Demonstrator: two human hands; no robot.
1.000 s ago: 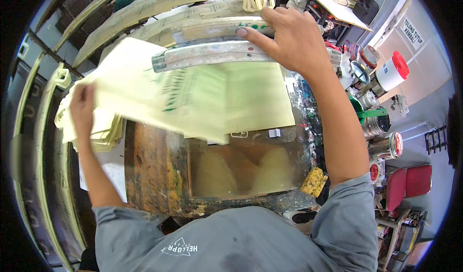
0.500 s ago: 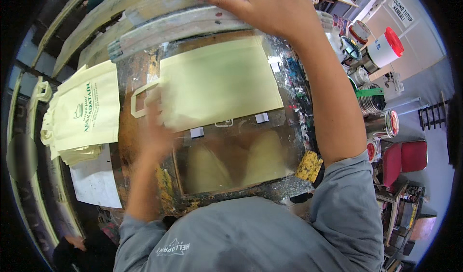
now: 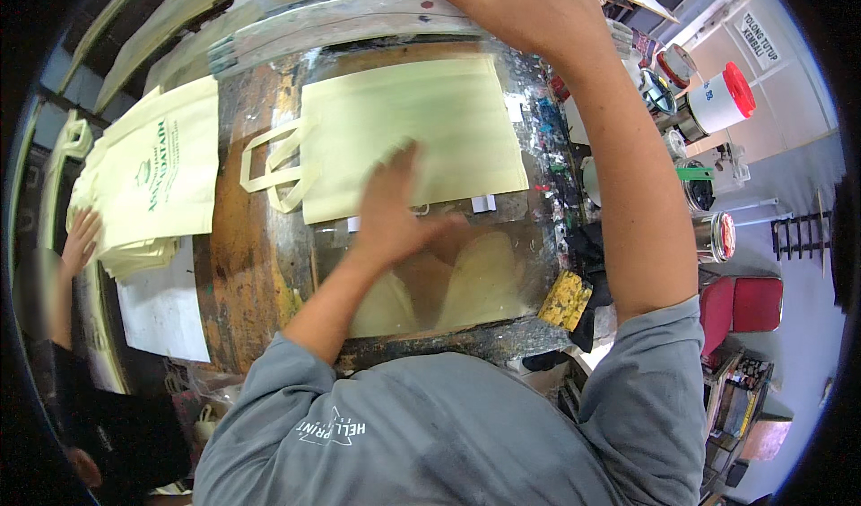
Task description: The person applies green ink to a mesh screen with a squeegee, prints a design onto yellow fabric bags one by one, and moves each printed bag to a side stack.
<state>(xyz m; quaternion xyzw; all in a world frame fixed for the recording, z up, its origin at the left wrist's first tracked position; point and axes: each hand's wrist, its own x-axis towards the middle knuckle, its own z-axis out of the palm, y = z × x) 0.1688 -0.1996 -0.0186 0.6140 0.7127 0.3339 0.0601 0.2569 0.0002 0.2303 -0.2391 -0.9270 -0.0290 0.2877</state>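
A blank cream tote bag (image 3: 448, 103) lies flat on the paint-stained worktable (image 3: 256, 300), its two loop handles pointing left. My left hand (image 3: 390, 215), slightly blurred, is open over the bag's near edge with its fingers stretched out. At the far edge, my right hand (image 3: 529, 8) is at a raised, paint-stained frame (image 3: 359, 31) and seems to grip it. Its thumb reaches left along the frame, while the other fingers are cut off by the picture's top edge.
To the left lies a stack of printed tote bags (image 3: 170, 174), with another person's hand (image 3: 82, 233) at its edge. Cans and a red-lidded tub (image 3: 717, 103) line the right side. A yellow sponge (image 3: 565, 300) sits at the near right corner. A red chair (image 3: 756, 304) stands beyond.
My left hand has moved right, from the handles to the bag's near edge. Both handles now show spread out. The other person's hand has come to the stack. My right hand stays at the frame.
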